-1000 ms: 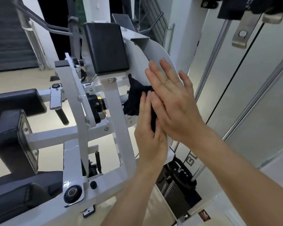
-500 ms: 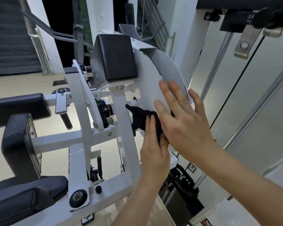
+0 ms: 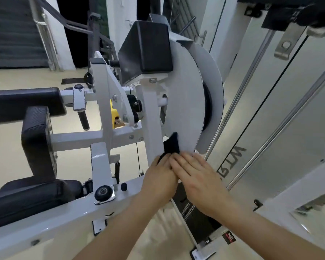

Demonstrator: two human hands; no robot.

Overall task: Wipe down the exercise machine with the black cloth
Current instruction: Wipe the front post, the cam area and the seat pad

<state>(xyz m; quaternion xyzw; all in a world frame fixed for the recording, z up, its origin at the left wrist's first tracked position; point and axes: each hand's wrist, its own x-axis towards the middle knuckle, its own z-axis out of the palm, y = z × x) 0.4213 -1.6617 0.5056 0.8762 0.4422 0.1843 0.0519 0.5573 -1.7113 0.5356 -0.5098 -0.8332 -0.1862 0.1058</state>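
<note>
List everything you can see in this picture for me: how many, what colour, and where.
black cloth: one, black, against the round plate's lower edge
round plate: one, white, centre
machine frame: one, white, left and centre
square pad: one, black, top centre
cushions: three, black, left side
yellow part: one, yellow, behind a frame upright
weight stack: one, black, bottom centre, below the hands
guide rods: two, silver, right side
stairs: one flight, dark, top left
left hand: one, fingers pressing the cloth
right hand: one, fingers straight, partly over the left hand
</note>
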